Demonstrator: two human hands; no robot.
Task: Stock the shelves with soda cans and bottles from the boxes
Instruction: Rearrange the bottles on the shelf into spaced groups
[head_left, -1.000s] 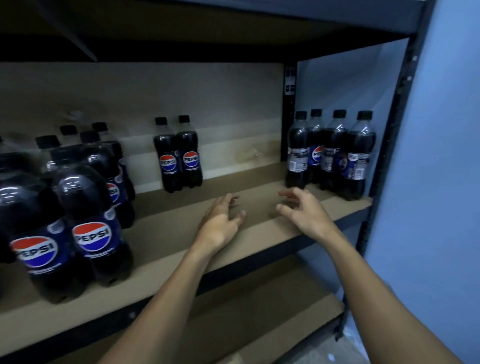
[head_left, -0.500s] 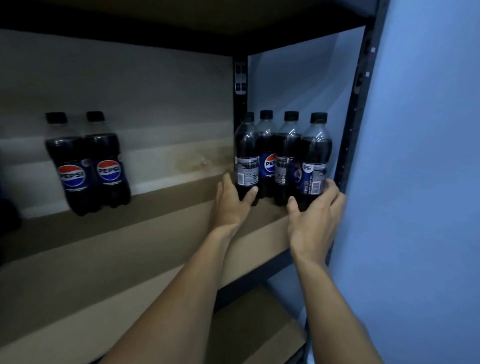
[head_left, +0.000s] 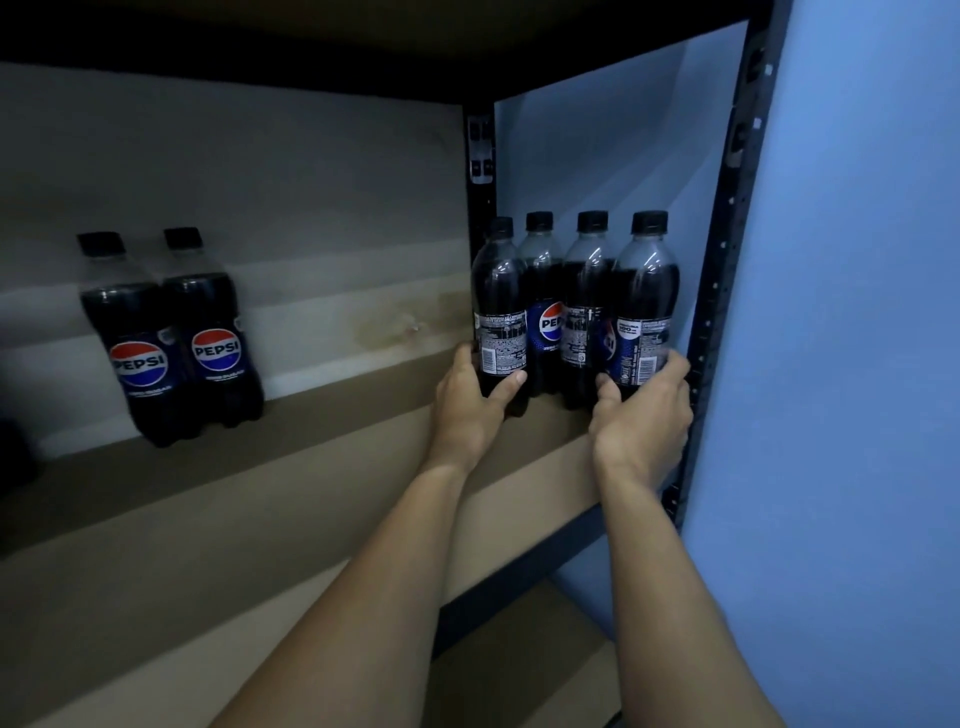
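Note:
Several tall Pepsi bottles with black caps stand in a row at the right end of the wooden shelf (head_left: 291, 499). My left hand (head_left: 470, 402) grips the base of the leftmost bottle (head_left: 500, 312), thumb across its front. My right hand (head_left: 644, 421) grips the base of the rightmost bottle (head_left: 644, 312), fingers curled round its right side. The two middle bottles (head_left: 566, 317) stand between them, untouched as far as I can see. Two shorter Pepsi bottles (head_left: 176, 343) stand side by side at the back left of the same shelf.
A black metal upright (head_left: 719, 291) frames the shelf's right end, close to my right hand. A blue wall (head_left: 857, 364) lies beyond it. A rear post (head_left: 479, 171) stands behind the row. A lower shelf (head_left: 519, 670) shows beneath. A dark bottle edge (head_left: 13, 462) sits far left.
Both hands reached from the shelf's middle to the bottle row at the right end and closed round its two outer bottles. My view swung right and moved closer.

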